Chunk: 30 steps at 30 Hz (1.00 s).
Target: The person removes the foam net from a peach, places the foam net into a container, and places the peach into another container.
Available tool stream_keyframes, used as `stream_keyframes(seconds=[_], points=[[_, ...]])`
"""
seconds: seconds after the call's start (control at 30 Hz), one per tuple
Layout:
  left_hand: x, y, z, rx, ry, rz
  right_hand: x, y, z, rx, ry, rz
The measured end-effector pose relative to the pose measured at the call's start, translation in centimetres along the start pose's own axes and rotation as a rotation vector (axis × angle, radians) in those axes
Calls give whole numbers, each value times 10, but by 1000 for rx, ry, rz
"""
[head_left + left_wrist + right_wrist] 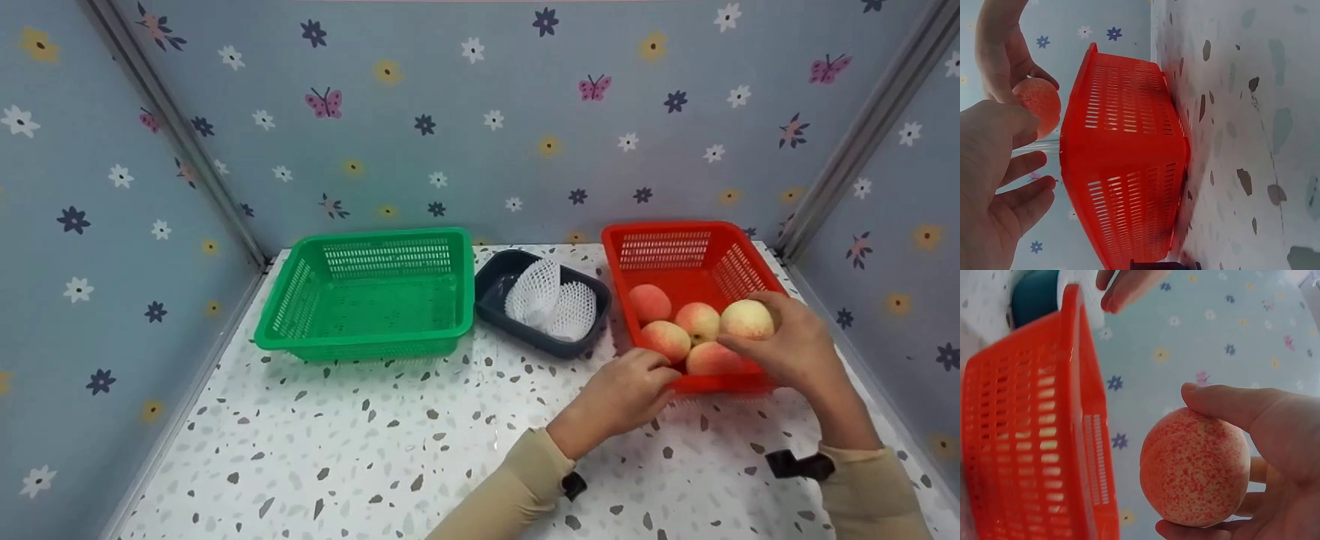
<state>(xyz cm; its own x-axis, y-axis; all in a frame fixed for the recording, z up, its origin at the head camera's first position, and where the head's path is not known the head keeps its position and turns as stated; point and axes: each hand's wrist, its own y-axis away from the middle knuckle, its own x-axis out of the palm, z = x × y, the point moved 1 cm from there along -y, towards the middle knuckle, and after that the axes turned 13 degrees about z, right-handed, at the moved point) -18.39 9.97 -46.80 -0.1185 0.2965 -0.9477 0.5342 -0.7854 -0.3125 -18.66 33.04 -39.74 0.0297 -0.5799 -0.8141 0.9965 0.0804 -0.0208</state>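
Note:
My right hand [801, 343] grips a pale yellow peach [746, 320] over the front right of the red basket [615, 259]. In the right wrist view, the red-speckled side of that peach [1195, 467] shows, with the thumb on top and fingers beneath and behind. Several red and yellow peaches [666, 342] lie together in the basket. My left hand [624, 394] is by the basket's front left corner, its fingers loosely bent and holding nothing. From the left wrist, that hand [994, 169] appears beside the basket's rim, overlapping the held peach.
Left of the red basket stands a dark blue tray [514, 330] with white foam net sleeves [536, 292] in it. A green basket [364, 341] is farther left. All stand on a white speckled table [360, 465], with flower-patterned walls [487, 97] behind and at both sides.

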Motion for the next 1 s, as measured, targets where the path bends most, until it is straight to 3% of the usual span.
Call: stream_keyframes(seconds=[0.27,0.53,0.8,1.0], points=[[3,-9,0,15,-121,-43,-2,-21,-31,92,27,37],[7,-11,-3,-20,-180,4,6,-34,-52,86,69,76],[6,-12,-4,-50,-188,65,17,-43,-70,48,207,89],[6,-12,-3,-49,-173,45,20,-43,-79,85,226,134]])
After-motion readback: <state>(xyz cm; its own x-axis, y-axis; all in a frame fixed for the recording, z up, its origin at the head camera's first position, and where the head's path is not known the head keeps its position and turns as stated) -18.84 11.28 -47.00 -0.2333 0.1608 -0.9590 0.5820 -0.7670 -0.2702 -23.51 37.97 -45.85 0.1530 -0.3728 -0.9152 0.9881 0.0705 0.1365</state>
